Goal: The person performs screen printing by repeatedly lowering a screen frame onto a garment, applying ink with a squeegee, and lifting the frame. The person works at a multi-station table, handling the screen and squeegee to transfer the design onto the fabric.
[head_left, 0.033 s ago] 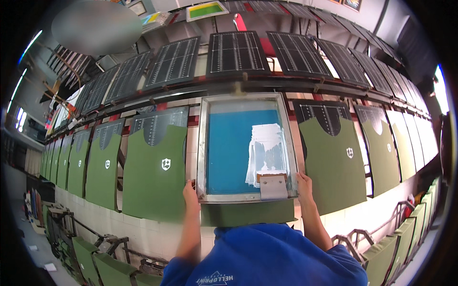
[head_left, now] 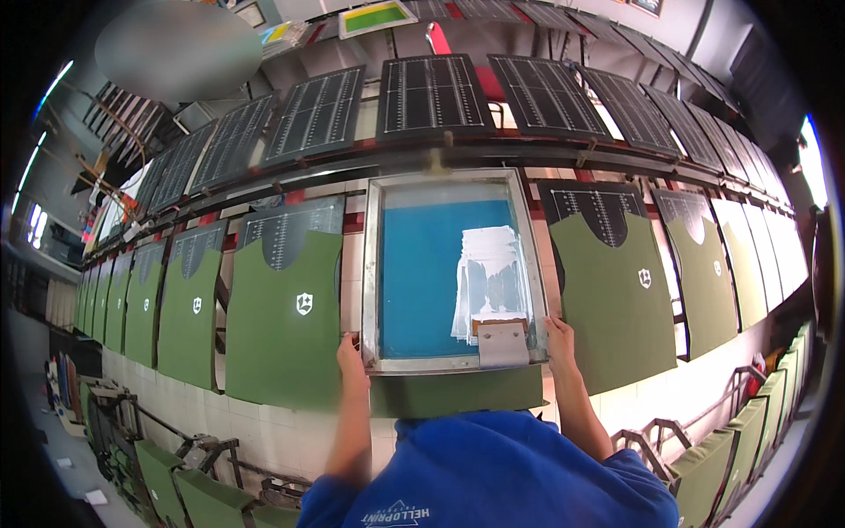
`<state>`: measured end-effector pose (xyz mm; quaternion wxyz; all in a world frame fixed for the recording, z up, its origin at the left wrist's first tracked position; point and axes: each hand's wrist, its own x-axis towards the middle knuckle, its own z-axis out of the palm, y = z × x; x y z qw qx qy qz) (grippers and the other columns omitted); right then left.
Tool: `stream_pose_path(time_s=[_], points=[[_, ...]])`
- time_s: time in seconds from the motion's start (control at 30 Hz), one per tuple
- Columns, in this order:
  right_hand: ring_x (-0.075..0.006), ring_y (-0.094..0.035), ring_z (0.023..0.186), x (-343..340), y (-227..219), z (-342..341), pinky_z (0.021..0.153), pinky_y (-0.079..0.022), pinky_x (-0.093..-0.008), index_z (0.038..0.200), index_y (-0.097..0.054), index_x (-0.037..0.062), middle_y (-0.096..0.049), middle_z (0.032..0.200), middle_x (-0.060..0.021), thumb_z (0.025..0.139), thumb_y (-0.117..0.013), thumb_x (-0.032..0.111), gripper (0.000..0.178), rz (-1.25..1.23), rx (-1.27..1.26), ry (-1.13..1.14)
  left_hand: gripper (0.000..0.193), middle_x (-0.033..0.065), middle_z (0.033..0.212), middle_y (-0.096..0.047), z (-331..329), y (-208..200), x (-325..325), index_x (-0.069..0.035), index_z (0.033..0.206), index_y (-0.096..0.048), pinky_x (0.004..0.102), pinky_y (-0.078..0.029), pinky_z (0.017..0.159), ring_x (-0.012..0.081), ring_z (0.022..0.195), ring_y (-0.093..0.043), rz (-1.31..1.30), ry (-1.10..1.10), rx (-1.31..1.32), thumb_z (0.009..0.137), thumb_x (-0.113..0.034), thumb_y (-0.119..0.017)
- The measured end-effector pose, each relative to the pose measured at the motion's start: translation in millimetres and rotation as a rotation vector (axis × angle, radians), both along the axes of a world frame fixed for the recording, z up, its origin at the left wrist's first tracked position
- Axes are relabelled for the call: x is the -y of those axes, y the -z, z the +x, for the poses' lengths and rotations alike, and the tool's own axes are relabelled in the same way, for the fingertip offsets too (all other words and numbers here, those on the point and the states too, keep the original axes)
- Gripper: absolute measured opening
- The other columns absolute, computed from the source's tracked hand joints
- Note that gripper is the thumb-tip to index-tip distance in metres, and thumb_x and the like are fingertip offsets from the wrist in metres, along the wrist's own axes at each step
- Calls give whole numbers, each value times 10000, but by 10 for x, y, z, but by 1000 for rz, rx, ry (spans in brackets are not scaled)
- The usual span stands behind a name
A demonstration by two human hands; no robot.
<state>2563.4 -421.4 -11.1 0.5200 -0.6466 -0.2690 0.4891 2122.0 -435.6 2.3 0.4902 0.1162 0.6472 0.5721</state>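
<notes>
A screen printing frame [head_left: 372, 264] with a blue mesh [head_left: 418, 273] lies over a green shirt piece [head_left: 458, 396], whose near end sticks out below it. My left hand [head_left: 351, 356] closes on the frame's near left corner, and my right hand [head_left: 560, 341] grips its right side close to the near corner. White ink [head_left: 493, 264] is smeared over the right part of the mesh. Inside the frame, a squeegee [head_left: 503, 347] rests at the near right, against the ink's near edge. The frame covers most of the shirt piece beneath.
Green shirt pieces with a white shield print lie on black boards to the left [head_left: 286, 317] and right [head_left: 612, 308]. Beyond a dark rail [head_left: 343, 172] stands a row of bare black boards [head_left: 436, 97]. More green pieces [head_left: 163, 471] sit on racks nearest me.
</notes>
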Motion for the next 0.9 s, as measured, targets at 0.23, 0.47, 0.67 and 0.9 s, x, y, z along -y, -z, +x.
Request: stream_pose_path(time_s=[0.23,0.47,0.67,0.9], points=[[-73,-572,734,17,41,-83,655,-442,-243,1011,-705,-20,-646,833,1,957,-600,142,200,-15,-69,19,384,30,871,-610,34,176,25,-28,944,-651,306,-428,808,156,842,-553,-17,-82,-66,999,-363,-471],[-75,-558,770,108,396,52,686,-446,-248,1112,-687,-48,-652,885,-9,965,-605,170,276,36,71,35,394,57,914,-609,159,137,0,18,969,-640,314,-439,780,175,850,-554,-81,-25,-188,991,-340,-479],[-97,-563,776,-37,111,-50,723,-456,-265,1075,-684,-36,-644,854,-14,963,-620,196,266,-40,-31,15,328,66,870,-590,47,273,33,-5,986,-626,332,-442,759,190,840,-553,-2,8,-412,996,-310,-504],[-326,-530,1185,362,-725,-501,970,-440,-412,1309,-530,15,-569,1274,-181,866,-703,271,539,231,1257,-432,199,105,856,-624,744,-503,260,19,980,-601,329,-464,728,229,770,-590,333,381,-807,987,-165,-526]])
